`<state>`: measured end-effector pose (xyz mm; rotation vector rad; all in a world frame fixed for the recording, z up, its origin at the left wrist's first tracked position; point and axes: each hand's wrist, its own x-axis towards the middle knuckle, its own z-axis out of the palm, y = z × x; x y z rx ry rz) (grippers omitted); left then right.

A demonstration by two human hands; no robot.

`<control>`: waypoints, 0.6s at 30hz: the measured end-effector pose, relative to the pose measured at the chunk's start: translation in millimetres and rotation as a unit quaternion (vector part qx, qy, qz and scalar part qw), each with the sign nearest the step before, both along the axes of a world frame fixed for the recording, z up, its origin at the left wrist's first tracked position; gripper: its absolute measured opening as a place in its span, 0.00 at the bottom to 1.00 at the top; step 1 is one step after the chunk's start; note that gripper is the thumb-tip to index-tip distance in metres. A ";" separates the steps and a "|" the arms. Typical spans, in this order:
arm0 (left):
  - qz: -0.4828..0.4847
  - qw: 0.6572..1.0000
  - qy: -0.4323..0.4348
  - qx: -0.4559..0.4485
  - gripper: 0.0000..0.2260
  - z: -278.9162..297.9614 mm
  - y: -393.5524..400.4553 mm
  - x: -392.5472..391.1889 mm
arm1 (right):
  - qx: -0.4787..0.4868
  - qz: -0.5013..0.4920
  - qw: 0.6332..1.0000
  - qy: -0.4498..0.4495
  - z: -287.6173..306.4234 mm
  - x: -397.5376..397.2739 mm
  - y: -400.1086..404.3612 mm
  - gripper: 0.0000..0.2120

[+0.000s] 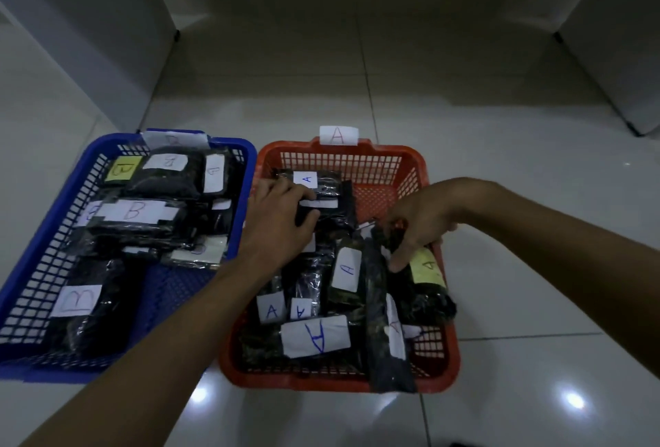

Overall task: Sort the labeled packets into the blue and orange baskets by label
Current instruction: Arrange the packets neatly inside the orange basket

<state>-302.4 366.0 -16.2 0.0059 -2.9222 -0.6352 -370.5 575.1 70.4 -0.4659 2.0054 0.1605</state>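
- Nearest you, your two forearms reach forward over the pale tiled floor point(500, 393), both ending above the orange basket point(448, 357).
- At that basket's near end lie dark packets with white A labels: a wide one point(316, 337) flat across the front, two small ones just behind it, and a long packet point(387, 357) propped over the near rim.
- Your right hand point(416, 223) curls down over the packet with the yellow A label point(425, 278), which lies across the basket's right rim; fingertips and thumb pinch its far end. To finish well, I judge you should draw it inward and lay it flat so it cannot tip out onto the floor.
- Your left hand point(276, 221) rests on the A packets in the middle of the basket, fingers curled round the edge of a dark packet point(323, 202); keep it there to steady the pile.
- To the left, touching or just beside the orange one, the blue basket point(32, 303) holds packets labelled B, including one with a yellow label point(119, 169). Neither hand touches it.
- Farthest, an A tag point(338, 135) stands on the orange basket's far rim and a paper tag point(175, 139), too blurred to read, on the blue one.
- No packet lies loose on the floor, so sorting looks nearly done.
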 end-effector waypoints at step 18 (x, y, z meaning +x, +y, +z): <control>-0.017 0.999 -0.014 0.028 0.12 0.3 -3.1 -2.4 | -0.278 -0.185 0.868 0.369 4.6 -32.6 -9.6 0.24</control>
